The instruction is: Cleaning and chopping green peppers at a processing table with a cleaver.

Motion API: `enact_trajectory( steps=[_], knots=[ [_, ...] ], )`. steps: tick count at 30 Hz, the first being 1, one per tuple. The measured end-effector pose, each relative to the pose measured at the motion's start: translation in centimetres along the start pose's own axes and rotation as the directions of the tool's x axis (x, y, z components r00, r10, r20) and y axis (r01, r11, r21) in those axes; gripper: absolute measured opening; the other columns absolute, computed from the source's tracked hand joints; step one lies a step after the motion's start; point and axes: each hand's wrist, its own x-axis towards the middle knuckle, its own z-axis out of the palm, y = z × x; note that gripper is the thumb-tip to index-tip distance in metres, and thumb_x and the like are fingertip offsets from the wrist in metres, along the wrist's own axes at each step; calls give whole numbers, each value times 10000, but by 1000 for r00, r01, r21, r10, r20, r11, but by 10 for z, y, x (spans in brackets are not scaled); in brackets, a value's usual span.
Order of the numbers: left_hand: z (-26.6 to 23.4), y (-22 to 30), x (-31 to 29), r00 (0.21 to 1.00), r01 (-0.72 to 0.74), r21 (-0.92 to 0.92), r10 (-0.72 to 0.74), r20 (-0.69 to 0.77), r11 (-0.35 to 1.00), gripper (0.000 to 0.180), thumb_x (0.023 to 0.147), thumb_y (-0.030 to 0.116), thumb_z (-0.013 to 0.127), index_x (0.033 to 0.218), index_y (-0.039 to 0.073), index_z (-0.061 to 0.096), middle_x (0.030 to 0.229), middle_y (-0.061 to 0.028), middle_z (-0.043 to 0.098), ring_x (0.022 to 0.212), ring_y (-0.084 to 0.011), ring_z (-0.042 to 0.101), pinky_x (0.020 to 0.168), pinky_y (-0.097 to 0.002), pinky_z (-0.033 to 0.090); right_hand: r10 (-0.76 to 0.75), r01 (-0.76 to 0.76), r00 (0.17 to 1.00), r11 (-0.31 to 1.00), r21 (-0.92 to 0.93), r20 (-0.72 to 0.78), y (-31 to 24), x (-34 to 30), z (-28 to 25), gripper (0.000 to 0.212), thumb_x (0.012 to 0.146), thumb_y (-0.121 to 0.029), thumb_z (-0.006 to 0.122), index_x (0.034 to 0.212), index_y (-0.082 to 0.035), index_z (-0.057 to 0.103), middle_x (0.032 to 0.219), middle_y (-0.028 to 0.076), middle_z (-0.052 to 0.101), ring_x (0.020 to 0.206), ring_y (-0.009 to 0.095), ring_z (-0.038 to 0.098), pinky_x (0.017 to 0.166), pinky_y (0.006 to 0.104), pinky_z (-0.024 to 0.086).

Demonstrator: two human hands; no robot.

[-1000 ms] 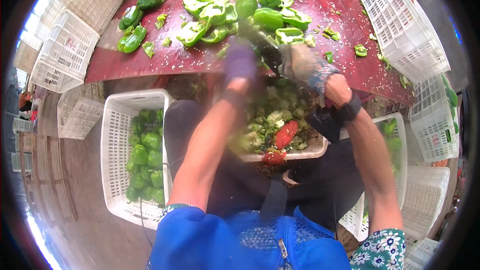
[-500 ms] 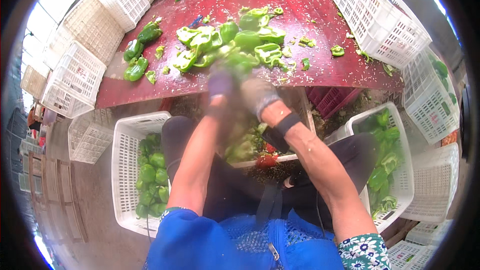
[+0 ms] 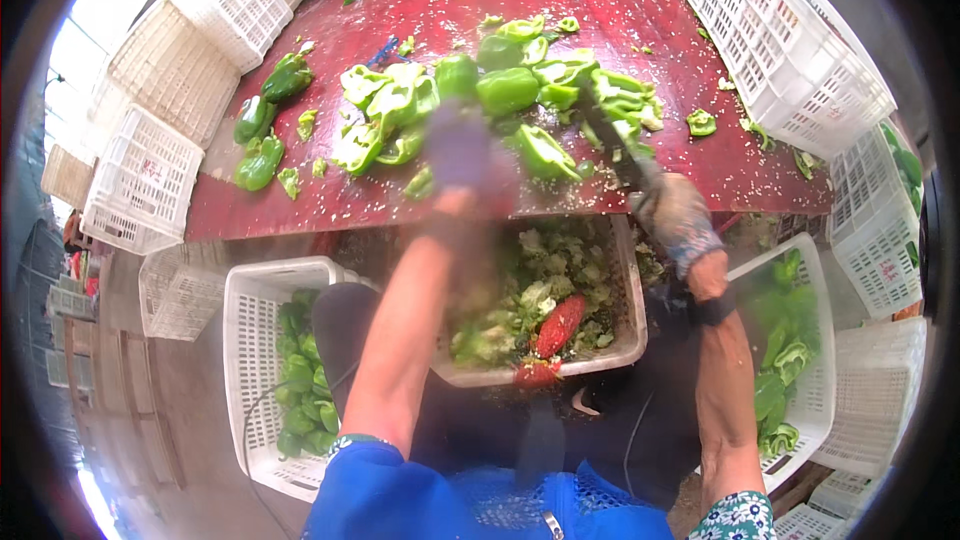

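Right hand (image 3: 678, 212) moved rightward, closed round knife (image 3: 612, 135), left hand (image 3: 459, 145) near green pepper (image 3: 457, 76) (blurred, grip unclear)

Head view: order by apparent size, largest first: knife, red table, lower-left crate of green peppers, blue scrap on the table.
Red table
Lower-left crate
Knife, in the right hand
Blue scrap

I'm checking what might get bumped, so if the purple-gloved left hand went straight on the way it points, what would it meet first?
Most likely the rounded, glossy green bell pepper just beyond the left hand, on the flat red tabletop; blur hides whether they touch.
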Motion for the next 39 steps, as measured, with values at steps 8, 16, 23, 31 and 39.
enact_trajectory(
  steps=[8,16,23,31,39],
  knots=[
    [22,-7,86,890,-145,-147,194,412,978,677,748,244,719,1389,215,503,1302,-179,556,1221,-331,525,1030,-400,437,-185,48,965,824,565,188,2,-41,-9,456,841,-66,694,1282,-19,588,885,73,697,785,108,605,757,309,505],
    [21,2,74,953,-39,-203,98,288,978,394,820,190,659,1207,127,615,1133,-185,622,1068,-359,590,911,-431,486,-244,185,956,931,315,160,-3,-43,22,423,826,-248,689,1204,-70,624,796,235,655,749,392,652,674,398,535],
    [17,-34,24,878,-321,-198,369,306,926,258,782,78,645,1038,103,626,1121,-173,608,1075,-356,577,919,-384,469,-151,135,988,821,555,-17,13,-22,23,499,881,-162,690,1334,-19,537,844,66,654,764,104,565,684,281,477],
    [-31,2,-34,997,-68,-259,60,-38,963,294,803,107,643,1082,16,629,1158,-217,607,1094,-374,580,956,-399,459,-293,347,925,910,227,-241,-32,-39,10,537,865,-176,693,1374,-148,524,808,143,636,683,279,616,641,376,499],
    [19,-5,-35,994,99,-315,-78,79,944,367,866,274,615,1172,74,591,1173,-256,576,1091,-406,553,928,-459,448,-344,398,885,909,126,-314,-63,-30,3,409,892,-230,603,1250,-44,532,806,226,663,742,395,685,640,490,557]
  ],
)
